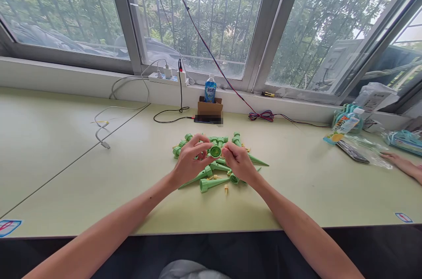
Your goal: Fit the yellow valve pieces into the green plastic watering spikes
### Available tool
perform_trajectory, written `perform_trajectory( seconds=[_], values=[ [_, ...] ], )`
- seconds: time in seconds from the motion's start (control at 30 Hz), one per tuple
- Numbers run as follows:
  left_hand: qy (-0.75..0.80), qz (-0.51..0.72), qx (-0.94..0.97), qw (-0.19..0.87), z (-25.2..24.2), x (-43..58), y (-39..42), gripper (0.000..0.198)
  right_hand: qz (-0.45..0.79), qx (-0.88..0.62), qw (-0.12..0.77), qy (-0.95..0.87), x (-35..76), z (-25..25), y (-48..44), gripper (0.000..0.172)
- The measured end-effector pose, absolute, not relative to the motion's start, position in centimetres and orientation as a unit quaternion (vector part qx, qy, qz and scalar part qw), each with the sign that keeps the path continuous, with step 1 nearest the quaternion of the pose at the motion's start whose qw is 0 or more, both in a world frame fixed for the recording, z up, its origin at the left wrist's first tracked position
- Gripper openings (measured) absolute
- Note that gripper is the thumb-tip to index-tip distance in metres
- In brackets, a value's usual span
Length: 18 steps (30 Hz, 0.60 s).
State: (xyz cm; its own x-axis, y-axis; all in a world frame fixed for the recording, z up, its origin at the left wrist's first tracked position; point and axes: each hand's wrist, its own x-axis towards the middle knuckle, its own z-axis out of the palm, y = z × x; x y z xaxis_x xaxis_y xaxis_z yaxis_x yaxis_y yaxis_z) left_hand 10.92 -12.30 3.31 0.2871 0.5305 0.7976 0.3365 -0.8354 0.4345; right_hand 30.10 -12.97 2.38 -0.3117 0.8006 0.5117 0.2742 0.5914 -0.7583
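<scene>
My left hand (194, 159) grips a green plastic watering spike (215, 152), its round open end turned up toward me. Beside that opening, my right hand (240, 161) is closed with thumb and fingers pinched; whatever it may hold is hidden. Under and around both hands lies a loose pile of similar green spikes (211, 185) with ribbed collars and long pointed tips. Small yellow valve pieces are scattered among them, and one yellow piece (226, 189) rests at the pile's near side.
Behind the pile, a blue-labelled bottle (210, 89) stands in a cardboard box (210, 106), with a dark phone-like device in front. Cables (104, 126) and a power strip (168, 79) are at the left. Rightward lie a pouch (344, 126), a phone (353, 152) and another person's hand (400, 163).
</scene>
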Motion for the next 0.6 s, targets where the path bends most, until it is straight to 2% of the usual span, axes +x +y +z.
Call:
perform_trajectory(
  seconds=[0.2, 0.43, 0.5, 0.6],
  values=[
    [0.298, 0.519, 0.796, 0.094, 3.64, 11.16, -12.51, 0.012, 0.267, -0.364, 0.478, -0.753, 29.82, 2.51, -13.04, 0.035],
    [0.367, 0.488, 0.772, 0.178, 4.04, 11.33, -12.51, 0.008, 0.185, -0.379, 0.493, -0.762, 29.69, 2.72, -13.19, 0.031],
    [0.382, 0.471, 0.761, 0.231, 4.09, 11.24, -12.37, 0.013, 0.166, -0.377, 0.496, -0.765, 29.74, 2.86, -13.20, 0.029],
    [0.388, 0.434, 0.732, 0.355, 4.19, 11.14, -12.20, 0.035, 0.152, -0.371, 0.502, -0.767, 29.82, 3.05, -13.18, 0.028]
  ],
)
